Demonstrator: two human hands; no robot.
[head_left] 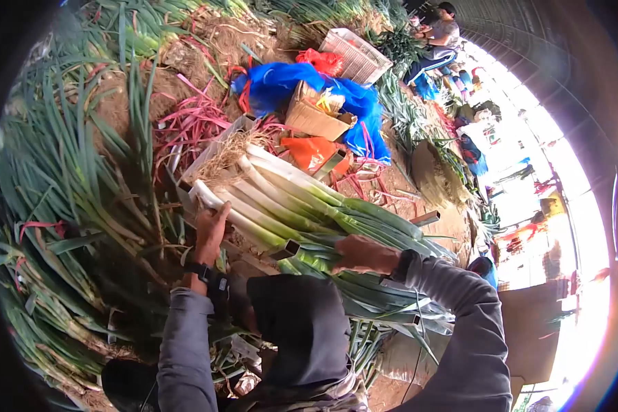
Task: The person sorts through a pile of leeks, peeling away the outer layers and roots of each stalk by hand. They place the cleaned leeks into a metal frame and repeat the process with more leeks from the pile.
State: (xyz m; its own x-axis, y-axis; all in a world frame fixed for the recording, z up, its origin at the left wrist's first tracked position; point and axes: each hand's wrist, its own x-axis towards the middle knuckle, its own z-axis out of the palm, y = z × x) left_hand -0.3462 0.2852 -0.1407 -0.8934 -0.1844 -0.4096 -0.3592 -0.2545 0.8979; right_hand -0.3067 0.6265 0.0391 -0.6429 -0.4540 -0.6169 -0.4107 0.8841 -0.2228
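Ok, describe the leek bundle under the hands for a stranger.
Find the blue tarp at the upper middle; just below it sits a metal frame. The bundle lies across that frame, with the left hand and right hand on it. Unlike the loose heap at left, its stalks are clean white and lined up.

The long white-and-green leek stalks (275, 199) look smooth and a little glossy. The square grey metal tube (286, 248) at six o'clock of them is matt. The crumpled blue plastic sheet (281, 79) at twelve o'clock shines.
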